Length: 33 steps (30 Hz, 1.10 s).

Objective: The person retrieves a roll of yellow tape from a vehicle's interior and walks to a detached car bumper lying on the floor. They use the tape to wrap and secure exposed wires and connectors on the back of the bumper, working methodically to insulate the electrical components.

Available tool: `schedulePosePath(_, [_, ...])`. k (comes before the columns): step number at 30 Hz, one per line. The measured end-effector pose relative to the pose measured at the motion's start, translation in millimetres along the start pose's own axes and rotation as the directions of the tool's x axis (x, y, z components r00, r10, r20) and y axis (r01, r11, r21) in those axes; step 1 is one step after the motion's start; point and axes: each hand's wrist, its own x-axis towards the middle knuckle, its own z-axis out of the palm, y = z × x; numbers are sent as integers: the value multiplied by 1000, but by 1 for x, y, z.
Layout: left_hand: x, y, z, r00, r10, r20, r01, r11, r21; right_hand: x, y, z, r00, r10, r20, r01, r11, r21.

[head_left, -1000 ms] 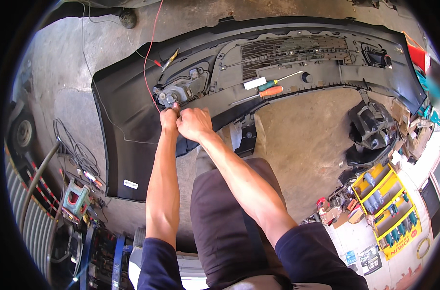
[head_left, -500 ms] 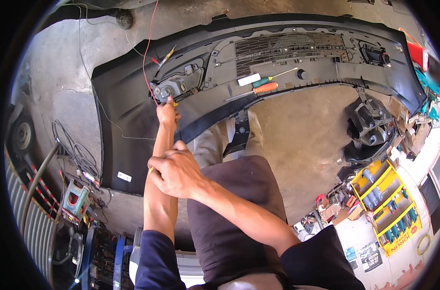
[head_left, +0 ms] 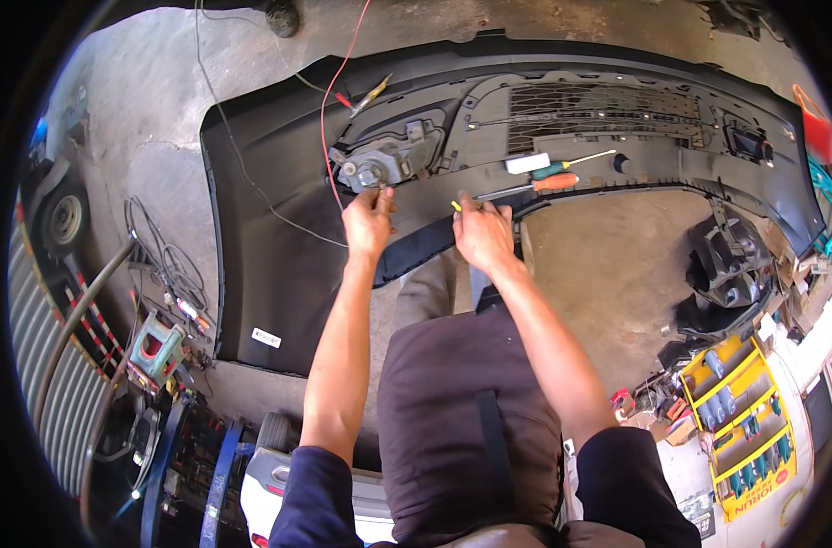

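A large black car bumper (head_left: 279, 173) lies inner side up on the floor before me. A grey lamp unit (head_left: 393, 163) is fitted into its left part. My left hand (head_left: 368, 224) is at the lamp unit's lower edge, thumb and fingers pinched together; what they grip is hidden. My right hand (head_left: 486, 236) is over the bumper's near edge, closed on a small yellow piece (head_left: 456, 206) whose kind I cannot make out. Beyond the right hand lie an orange-handled screwdriver (head_left: 555, 182), a green-handled screwdriver (head_left: 553, 169) and a white box (head_left: 527, 163).
A red wire (head_left: 334, 119) and a thin grey wire (head_left: 242, 155) cross the bumper's left part. A yellow-tipped probe or clip (head_left: 372, 94) lies above the lamp unit. Black plastic parts (head_left: 728, 251) and a yellow tool rack (head_left: 740, 420) stand right. Left is a wheel (head_left: 66, 221).
My right hand has moved from above my left forearm forward and right to the bumper's near edge. The left hand stays at the lamp unit. The view has shifted left.
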Motion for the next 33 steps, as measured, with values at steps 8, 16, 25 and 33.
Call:
schedulePosePath(8, [0, -6, 21, 946, 289, -150, -199, 878, 435, 49, 15, 52, 993, -42, 107, 53, 993, -102])
schedulePosePath(16, [4, 8, 23, 981, 144, -128, -124, 981, 150, 49, 48, 77, 967, -27, 253, 60, 991, -122])
schedulePosePath(25, [-1, -5, 21, 985, 129, -114, -109, 981, 162, 30, 47, 63, 972, -29, 234, 29, 1000, 5])
schedulePosePath(33, [-1, 8, 15, 987, 142, -75, -123, 969, 216, 7, 25, 26, 998, 62, -11, -52, 907, 419])
